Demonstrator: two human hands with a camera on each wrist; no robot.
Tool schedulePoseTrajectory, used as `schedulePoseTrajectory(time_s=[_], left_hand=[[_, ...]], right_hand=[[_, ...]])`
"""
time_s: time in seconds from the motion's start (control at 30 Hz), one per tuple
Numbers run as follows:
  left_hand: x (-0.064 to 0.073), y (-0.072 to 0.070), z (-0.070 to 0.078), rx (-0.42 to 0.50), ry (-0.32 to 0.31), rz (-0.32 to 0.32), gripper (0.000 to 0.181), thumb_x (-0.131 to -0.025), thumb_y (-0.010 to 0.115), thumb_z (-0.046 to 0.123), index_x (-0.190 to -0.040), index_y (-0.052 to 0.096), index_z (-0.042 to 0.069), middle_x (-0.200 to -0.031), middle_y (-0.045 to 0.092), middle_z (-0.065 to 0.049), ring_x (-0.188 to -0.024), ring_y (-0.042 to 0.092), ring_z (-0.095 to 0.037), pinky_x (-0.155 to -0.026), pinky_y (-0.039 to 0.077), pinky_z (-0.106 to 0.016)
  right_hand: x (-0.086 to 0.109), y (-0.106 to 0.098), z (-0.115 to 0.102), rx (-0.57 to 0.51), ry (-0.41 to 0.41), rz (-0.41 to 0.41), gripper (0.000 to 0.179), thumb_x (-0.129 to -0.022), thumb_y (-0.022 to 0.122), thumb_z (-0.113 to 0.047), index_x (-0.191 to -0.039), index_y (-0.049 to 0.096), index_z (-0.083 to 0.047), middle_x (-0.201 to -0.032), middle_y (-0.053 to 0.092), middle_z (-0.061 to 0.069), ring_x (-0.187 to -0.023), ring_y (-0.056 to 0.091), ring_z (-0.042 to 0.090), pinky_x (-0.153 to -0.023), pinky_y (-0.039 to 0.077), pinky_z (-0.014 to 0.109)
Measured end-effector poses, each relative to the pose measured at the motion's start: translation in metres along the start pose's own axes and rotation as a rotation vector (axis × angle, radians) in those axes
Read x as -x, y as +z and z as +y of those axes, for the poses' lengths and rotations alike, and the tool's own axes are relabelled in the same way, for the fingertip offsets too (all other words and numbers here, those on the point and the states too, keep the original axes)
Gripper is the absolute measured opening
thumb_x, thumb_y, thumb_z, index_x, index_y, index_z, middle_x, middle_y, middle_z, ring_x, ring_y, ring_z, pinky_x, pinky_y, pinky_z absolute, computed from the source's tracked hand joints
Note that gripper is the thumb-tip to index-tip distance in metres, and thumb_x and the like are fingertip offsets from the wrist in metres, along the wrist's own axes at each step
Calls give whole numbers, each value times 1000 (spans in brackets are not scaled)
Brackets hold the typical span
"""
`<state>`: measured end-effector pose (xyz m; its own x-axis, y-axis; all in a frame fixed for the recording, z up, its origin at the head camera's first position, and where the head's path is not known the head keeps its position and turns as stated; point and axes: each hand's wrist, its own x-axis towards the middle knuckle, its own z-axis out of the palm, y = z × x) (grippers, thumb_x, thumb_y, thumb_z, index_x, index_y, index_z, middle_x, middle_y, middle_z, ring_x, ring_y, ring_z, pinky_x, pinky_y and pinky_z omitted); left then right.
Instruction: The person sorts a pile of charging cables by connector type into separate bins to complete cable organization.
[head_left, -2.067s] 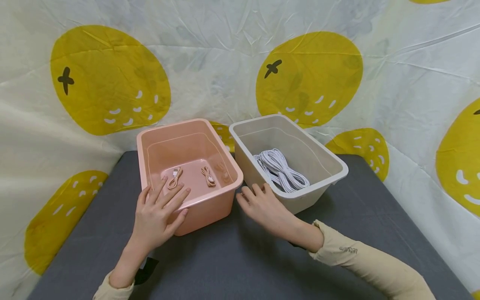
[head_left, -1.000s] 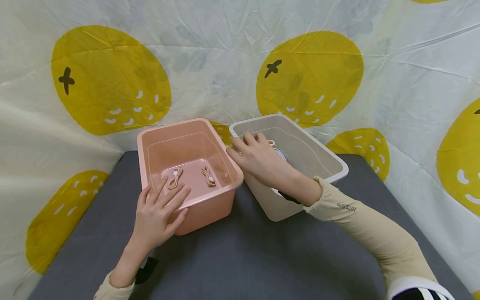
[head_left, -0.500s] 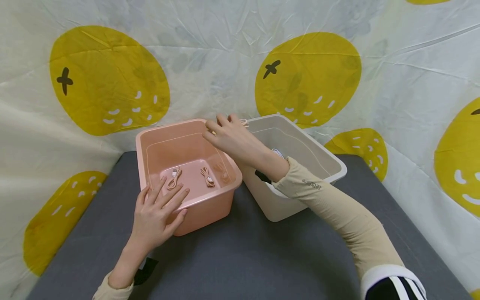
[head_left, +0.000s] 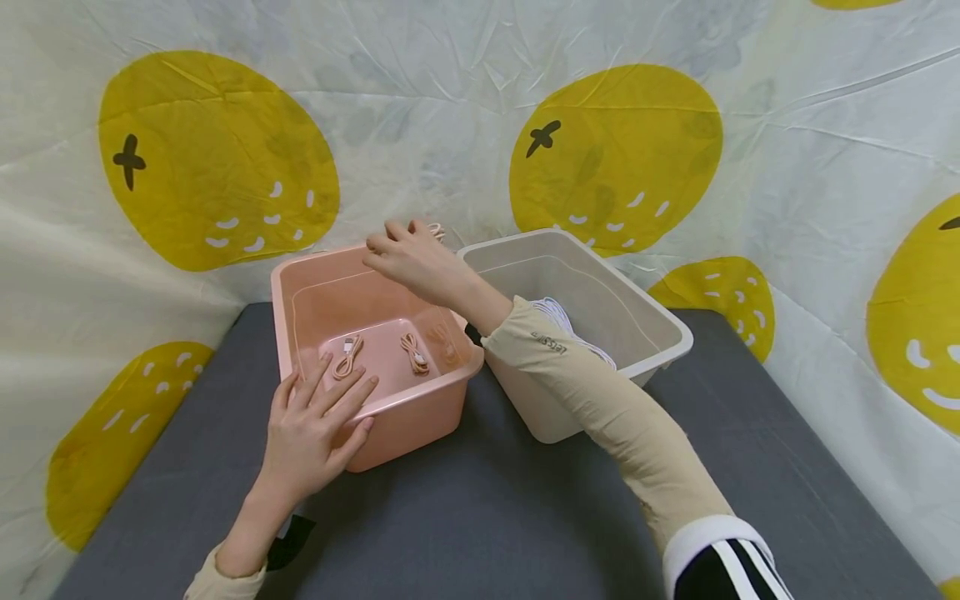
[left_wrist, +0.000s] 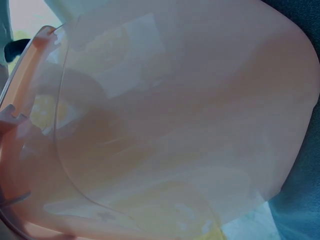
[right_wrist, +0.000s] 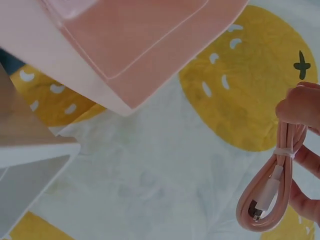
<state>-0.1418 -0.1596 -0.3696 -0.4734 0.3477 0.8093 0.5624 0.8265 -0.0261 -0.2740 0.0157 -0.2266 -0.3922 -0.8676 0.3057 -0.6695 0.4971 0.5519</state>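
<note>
My right hand [head_left: 416, 265] is raised over the back right of the pink bin [head_left: 408, 425]. It pinches a coiled pink charging cable [right_wrist: 285, 175], tied with a white band, its white plug tucked inside the loop. In the head view only a bit of that cable shows behind the fingers. My left hand [head_left: 311, 433] rests with spread fingers on the pink bin's near left rim. Inside that bin lie two small pink cables, one on the left [head_left: 347, 357] and one on the right [head_left: 414, 353]. The left wrist view shows the pink bin's outer wall [left_wrist: 190, 100].
A beige bin [head_left: 637, 300] stands right of the pink one, holding a bundle of white cable [head_left: 558, 317] partly hidden by my right sleeve. Both bins sit on a dark grey table [head_left: 465, 517]. A fruit-print curtain [head_left: 442, 150] hangs close behind.
My right hand went from the beige bin's near edge into that bin, then rose and moved left with a pink charging cable to above the pink bin. My left hand stayed put.
</note>
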Motion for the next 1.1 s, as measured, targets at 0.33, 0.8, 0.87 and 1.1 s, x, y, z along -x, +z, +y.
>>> schedulePoseTrajectory(time_s=[0.33,0.8,0.87,1.1], left_hand=[[2,0,-1,-6,-8,-34,51,-91,30,52,-115,61,20,-111,64,-7,-128,38,-27,-92,27,-61],[0,1,1,3,3,-2,50,-90,31,50,-114,62,19,-108,65,-8,-119,46,-33,-92,27,-61],[0,0,0,-1,0,-15,50,-91,30,51,-114,62,19,-108,65,-8,-119,46,-33,-91,27,-61],[0,1,0,-2,4,-4,51,-90,30,51,-113,62,19,-108,66,-8,-117,47,-35,-91,28,-60]], right_hand=[[-17,13,-2,-51,-44,-27,25,-93,39,-7,-107,56,-19,-108,52,-2,-90,40,18,-74,31,32],[-16,30,4,-118,-44,-165,34,-90,47,-9,-119,57,-24,-137,44,-2,-122,40,20,-100,29,47],[-13,32,5,-130,-36,-159,32,-90,46,-10,-116,59,-25,-136,46,-2,-118,41,19,-96,30,45],[-4,30,10,-186,-9,-136,28,-90,46,-13,-110,63,-23,-132,49,-2,-114,42,19,-87,30,40]])
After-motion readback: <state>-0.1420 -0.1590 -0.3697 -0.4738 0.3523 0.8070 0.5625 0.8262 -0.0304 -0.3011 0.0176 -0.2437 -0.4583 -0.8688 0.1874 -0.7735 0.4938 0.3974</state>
